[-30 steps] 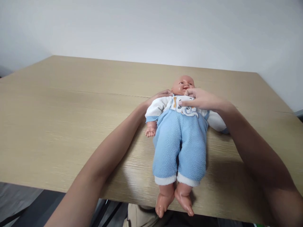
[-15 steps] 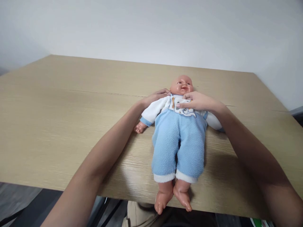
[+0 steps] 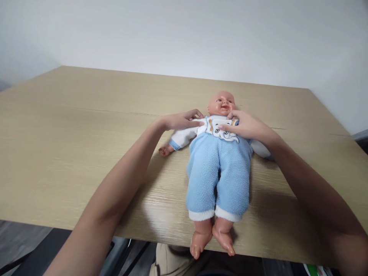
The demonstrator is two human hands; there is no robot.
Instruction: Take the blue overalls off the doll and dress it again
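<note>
A baby doll (image 3: 218, 168) lies on its back, head away from me and feet at the table's near edge. It wears a fleecy blue and white outfit (image 3: 232, 176) with an elephant face on the chest. My left hand (image 3: 181, 120) is at the shoulder on the left, its thumb and curled fingers closed on the white sleeve cloth. Across the upper chest on the other side lies my right hand (image 3: 248, 125), thumb on the elephant patch and fingers bent at the collar. Some of its fingertips are hidden. The doll's arms spread out to both sides.
The wooden table (image 3: 71, 161) has a thin seam running across it. Behind it rises a pale wall (image 3: 184, 38). Below the near edge are a dark chair-like object (image 3: 43, 253), beige cloth (image 3: 169, 260) and a green and white item (image 3: 312, 270).
My left hand has shifted left and up off the doll's shoulder side, and its thumb now shows. The doll's arm on that side has swung slightly outward. My right hand has moved slightly right.
</note>
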